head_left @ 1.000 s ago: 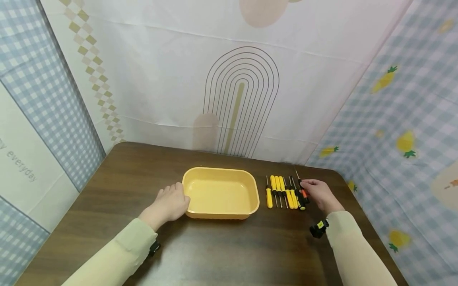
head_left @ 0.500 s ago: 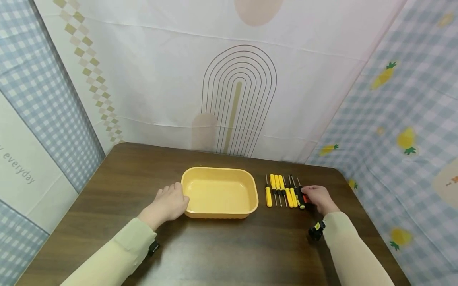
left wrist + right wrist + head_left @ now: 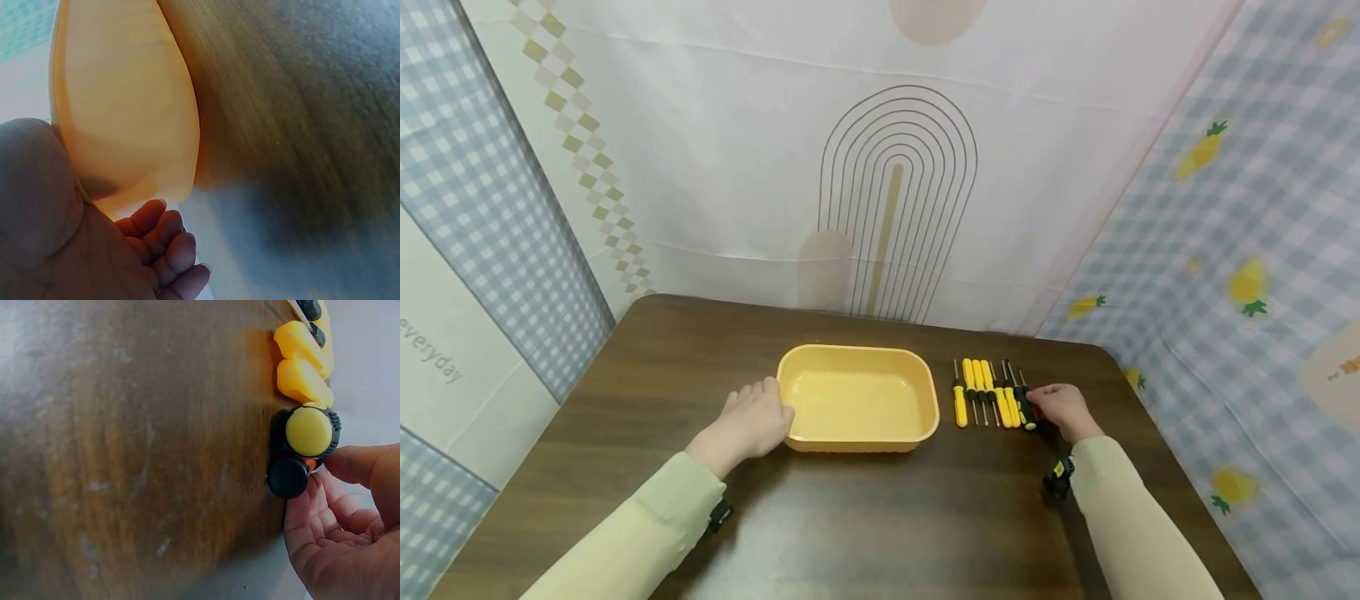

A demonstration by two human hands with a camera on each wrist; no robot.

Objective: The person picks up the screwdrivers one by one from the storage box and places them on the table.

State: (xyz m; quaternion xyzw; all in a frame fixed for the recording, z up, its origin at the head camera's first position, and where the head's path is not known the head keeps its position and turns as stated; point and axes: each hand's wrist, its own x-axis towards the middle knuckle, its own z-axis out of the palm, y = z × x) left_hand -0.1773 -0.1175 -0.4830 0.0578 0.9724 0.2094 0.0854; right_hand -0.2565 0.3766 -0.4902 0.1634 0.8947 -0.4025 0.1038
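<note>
A shallow yellow plastic bin (image 3: 857,446) stands mid-table. My left hand (image 3: 752,419) grips its left rim; in the left wrist view the thumb (image 3: 34,181) lies over the rim and the curled fingers (image 3: 169,240) are outside the wall (image 3: 125,94). To the right lies a row of yellow-and-black screwdrivers (image 3: 960,407). At the row's right end my right hand (image 3: 1063,408) pinches a red-and-black screwdriver (image 3: 289,477) between thumb and fingers, low at the tabletop. It sits against a thicker black screwdriver with a yellow end cap (image 3: 309,431). My hand covers part of its handle.
The dark wooden table (image 3: 880,517) reaches back to a white patterned cloth (image 3: 737,167). A blue checked cloth (image 3: 1210,275) hangs close along the right side. The screwdrivers lie close together, handles pointing in alternating directions.
My right hand has lowered the red-and-black screwdriver and moved it slightly left, against the end of the row. My left hand stays on the bin's rim. The head view has shifted slightly.
</note>
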